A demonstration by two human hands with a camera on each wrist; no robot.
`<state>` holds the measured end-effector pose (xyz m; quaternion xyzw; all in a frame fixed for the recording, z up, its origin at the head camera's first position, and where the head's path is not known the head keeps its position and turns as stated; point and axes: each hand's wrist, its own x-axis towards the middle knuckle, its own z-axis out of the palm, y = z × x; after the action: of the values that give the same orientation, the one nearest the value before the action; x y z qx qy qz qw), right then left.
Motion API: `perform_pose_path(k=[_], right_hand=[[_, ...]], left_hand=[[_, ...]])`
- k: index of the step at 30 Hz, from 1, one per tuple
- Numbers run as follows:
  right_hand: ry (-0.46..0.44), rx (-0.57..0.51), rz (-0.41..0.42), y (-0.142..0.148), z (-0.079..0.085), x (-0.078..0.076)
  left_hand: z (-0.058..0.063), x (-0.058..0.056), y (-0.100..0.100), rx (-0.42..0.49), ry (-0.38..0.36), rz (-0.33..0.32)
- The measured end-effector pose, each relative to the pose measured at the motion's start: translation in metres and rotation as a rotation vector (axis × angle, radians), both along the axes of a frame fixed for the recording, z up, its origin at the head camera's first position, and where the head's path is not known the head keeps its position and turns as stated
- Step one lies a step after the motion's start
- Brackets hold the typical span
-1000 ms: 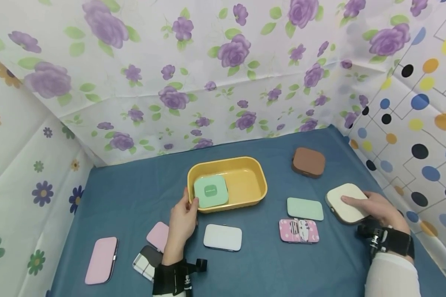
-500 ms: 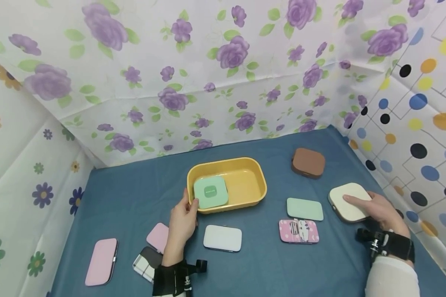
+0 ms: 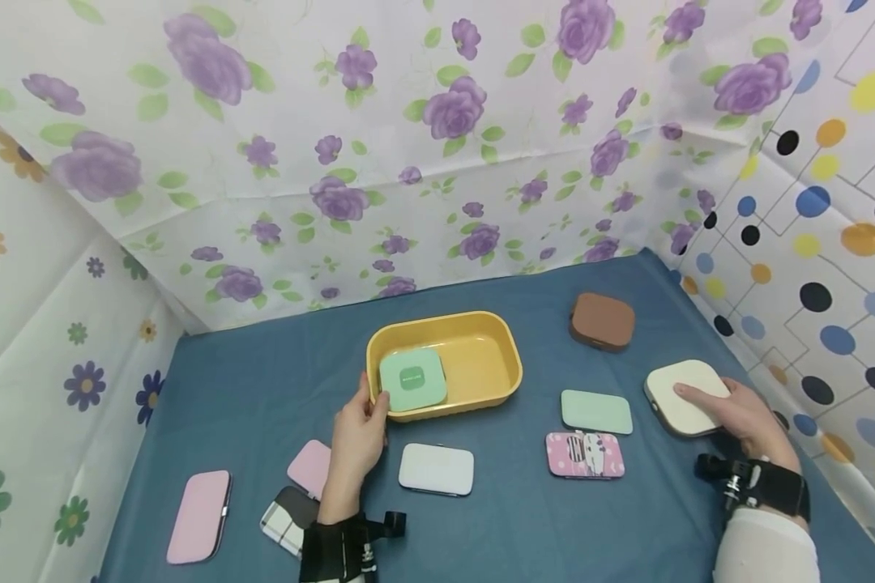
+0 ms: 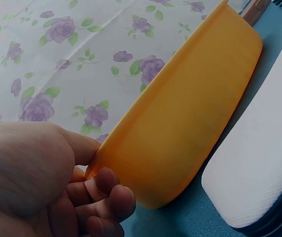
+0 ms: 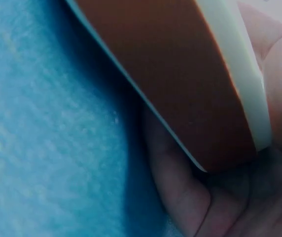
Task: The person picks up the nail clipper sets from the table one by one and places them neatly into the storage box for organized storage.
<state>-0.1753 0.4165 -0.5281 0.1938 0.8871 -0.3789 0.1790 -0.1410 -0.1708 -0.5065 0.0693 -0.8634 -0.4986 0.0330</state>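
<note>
My left hand (image 3: pixel 360 429) pinches the near left corner of a yellow tray (image 3: pixel 487 364), thumb over the rim and fingers outside the wall. Inside the tray, at its left end, lies a mint square case (image 3: pixel 426 389) with a darker green label. At the far right my right hand (image 3: pixel 754 417) grips a cream rounded-square case (image 3: pixel 689 389), thumb on top. In the right wrist view this case's brown side (image 5: pixel 175 74) shows tilted close over the blue cloth, with fingers curled beneath it.
On the blue cloth lie a white case (image 3: pixel 436 468), a mint flat case (image 3: pixel 596 411), a pink cat-print tin (image 3: pixel 585 454) and a brown case (image 3: pixel 602 321). Two pink cases (image 3: pixel 198 517) and a checked case (image 3: pixel 287 518) lie left. Patterned sheets (image 3: pixel 408 162) bound the back and sides.
The cream case and my right hand have shifted slightly right. My left hand stays on the tray's corner. The head view has tipped a little.
</note>
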Motion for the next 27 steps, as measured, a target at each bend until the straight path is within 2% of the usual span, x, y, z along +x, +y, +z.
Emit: perform_pose_path(k=[27], right_hand=[[0.041, -0.030, -0.019, -0.0056, -0.0003, 0.0025]], left_hand=[[0.0019, 0.0000, 0.0008, 0.005, -0.005, 0.010]])
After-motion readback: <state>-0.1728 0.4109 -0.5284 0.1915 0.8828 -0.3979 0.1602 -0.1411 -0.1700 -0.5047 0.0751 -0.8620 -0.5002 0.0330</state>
